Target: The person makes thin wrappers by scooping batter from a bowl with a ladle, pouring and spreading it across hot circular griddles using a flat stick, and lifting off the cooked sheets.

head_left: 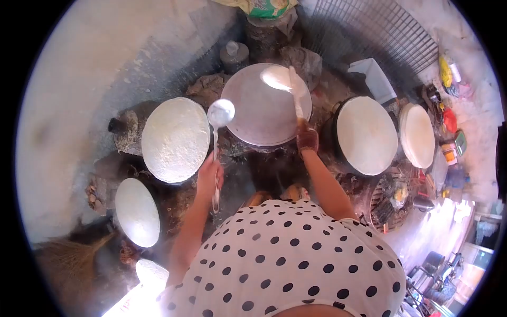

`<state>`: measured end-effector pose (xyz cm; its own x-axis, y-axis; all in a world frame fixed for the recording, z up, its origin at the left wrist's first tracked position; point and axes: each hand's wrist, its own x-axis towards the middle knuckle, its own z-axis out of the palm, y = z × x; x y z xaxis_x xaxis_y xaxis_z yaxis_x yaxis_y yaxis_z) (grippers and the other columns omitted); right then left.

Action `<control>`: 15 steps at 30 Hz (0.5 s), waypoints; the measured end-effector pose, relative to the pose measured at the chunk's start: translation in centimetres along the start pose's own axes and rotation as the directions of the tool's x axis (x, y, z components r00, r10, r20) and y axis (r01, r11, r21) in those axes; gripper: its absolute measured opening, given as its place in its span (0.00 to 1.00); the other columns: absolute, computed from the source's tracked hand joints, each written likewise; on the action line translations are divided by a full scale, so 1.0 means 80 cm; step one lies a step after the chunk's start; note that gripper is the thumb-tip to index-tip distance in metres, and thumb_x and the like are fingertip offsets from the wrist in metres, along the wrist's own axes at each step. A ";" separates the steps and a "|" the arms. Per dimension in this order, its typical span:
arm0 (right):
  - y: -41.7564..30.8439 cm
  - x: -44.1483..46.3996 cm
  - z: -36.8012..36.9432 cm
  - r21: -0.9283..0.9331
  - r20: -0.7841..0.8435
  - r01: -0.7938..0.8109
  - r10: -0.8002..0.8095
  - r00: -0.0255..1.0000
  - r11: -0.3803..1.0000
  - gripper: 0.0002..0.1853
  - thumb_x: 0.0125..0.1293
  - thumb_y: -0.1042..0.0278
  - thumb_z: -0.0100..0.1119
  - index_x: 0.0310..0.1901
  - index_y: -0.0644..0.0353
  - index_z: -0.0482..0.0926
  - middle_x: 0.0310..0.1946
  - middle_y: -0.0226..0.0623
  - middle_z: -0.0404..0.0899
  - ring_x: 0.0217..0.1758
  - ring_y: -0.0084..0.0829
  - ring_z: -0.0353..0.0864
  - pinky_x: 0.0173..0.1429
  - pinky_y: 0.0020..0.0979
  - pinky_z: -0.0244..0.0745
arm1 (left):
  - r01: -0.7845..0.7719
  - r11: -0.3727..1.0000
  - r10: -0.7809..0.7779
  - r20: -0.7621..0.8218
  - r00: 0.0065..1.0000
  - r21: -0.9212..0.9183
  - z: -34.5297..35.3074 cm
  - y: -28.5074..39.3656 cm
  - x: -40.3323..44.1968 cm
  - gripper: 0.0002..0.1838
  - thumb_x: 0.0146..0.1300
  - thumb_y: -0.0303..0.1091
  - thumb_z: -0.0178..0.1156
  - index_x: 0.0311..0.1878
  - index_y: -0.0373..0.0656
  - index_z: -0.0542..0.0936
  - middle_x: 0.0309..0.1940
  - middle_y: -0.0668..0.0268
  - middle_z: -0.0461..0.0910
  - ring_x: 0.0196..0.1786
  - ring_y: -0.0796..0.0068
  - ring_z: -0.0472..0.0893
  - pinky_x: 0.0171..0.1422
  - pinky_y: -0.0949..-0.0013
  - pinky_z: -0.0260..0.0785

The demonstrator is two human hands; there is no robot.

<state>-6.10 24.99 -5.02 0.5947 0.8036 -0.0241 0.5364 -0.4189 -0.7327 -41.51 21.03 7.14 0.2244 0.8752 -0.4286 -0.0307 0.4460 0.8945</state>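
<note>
Batter [275, 77] lies as a patch on the far right part of the griddle [256, 113], seemingly mostly unspread; the left hand's [209, 173] grip encloses a ladle [215, 141], the right hand's [307, 138] a flat spreader [297, 100].

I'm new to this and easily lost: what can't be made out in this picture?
All in the head camera's view:
- Feet: mostly hidden by the spotted shirt.
- Beneath the middle round plate: hidden by the plate itself.
- Right hand: too blurred to tell its fingers on the flat stick.
- Sack: cut off by the top edge.
- Lowest-left pale disc: partly lost in glare.
</note>
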 end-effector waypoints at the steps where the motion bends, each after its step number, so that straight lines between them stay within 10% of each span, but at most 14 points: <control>1: -0.022 -0.002 -0.004 -0.077 0.144 -0.114 0.124 0.982 0.990 0.19 0.66 0.55 0.49 0.58 0.44 0.74 0.44 0.47 0.81 0.49 0.45 0.81 0.53 0.38 0.77 | 0.023 0.999 -0.023 -0.003 1.000 -0.027 -0.002 -0.008 -0.011 0.24 0.70 0.32 0.43 0.68 0.46 0.63 0.17 0.71 0.62 0.11 0.80 0.63 0.13 0.77 0.55; 6: -0.058 0.037 0.025 -0.162 0.179 0.055 -0.025 0.983 0.985 0.22 0.65 0.51 0.51 0.56 0.51 0.75 0.39 0.48 0.83 0.46 0.47 0.82 0.48 0.40 0.76 | 0.016 0.989 -0.029 -0.091 0.995 -0.150 0.022 -0.024 -0.051 0.22 0.72 0.33 0.40 0.68 0.42 0.62 0.16 0.72 0.60 0.10 0.81 0.60 0.12 0.77 0.54; 10: -0.039 0.051 -0.025 0.177 0.341 0.165 -0.217 0.915 0.970 0.23 0.64 0.52 0.53 0.54 0.58 0.76 0.39 0.41 0.84 0.41 0.38 0.84 0.45 0.35 0.78 | -0.031 0.976 0.010 -0.100 0.995 -0.214 0.035 -0.029 -0.082 0.21 0.73 0.33 0.38 0.68 0.43 0.62 0.16 0.73 0.59 0.10 0.81 0.59 0.13 0.76 0.53; 12: -0.004 0.053 -0.050 0.613 0.276 -0.025 -0.185 0.943 0.790 0.22 0.67 0.44 0.48 0.53 0.47 0.79 0.41 0.50 0.82 0.45 0.49 0.82 0.46 0.39 0.76 | -0.065 0.957 0.042 -0.087 0.995 -0.282 0.042 -0.028 -0.104 0.21 0.73 0.34 0.38 0.67 0.45 0.63 0.16 0.74 0.59 0.11 0.82 0.58 0.14 0.76 0.53; 13: 0.016 0.060 -0.048 0.616 0.277 -0.017 -0.197 0.940 0.788 0.22 0.67 0.44 0.48 0.53 0.47 0.79 0.41 0.50 0.82 0.45 0.49 0.82 0.46 0.39 0.76 | -0.070 0.955 0.034 -0.127 0.991 -0.287 0.055 -0.017 -0.118 0.21 0.74 0.35 0.38 0.67 0.47 0.63 0.16 0.74 0.58 0.11 0.83 0.58 0.14 0.76 0.53; 15: 0.035 0.066 -0.038 0.009 0.147 0.082 -0.082 0.986 0.997 0.22 0.67 0.44 0.47 0.54 0.45 0.79 0.41 0.49 0.82 0.46 0.49 0.82 0.46 0.40 0.76 | -0.076 0.949 0.022 -0.175 0.984 -0.307 0.073 -0.015 -0.138 0.21 0.74 0.35 0.38 0.68 0.47 0.63 0.16 0.75 0.58 0.11 0.83 0.57 0.14 0.76 0.53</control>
<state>0.39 26.80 -5.12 0.4542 0.8886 -0.0633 0.5778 -0.3480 -0.7383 -38.22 9.77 11.57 0.0494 0.9041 -0.4244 -0.3454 0.4141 0.8421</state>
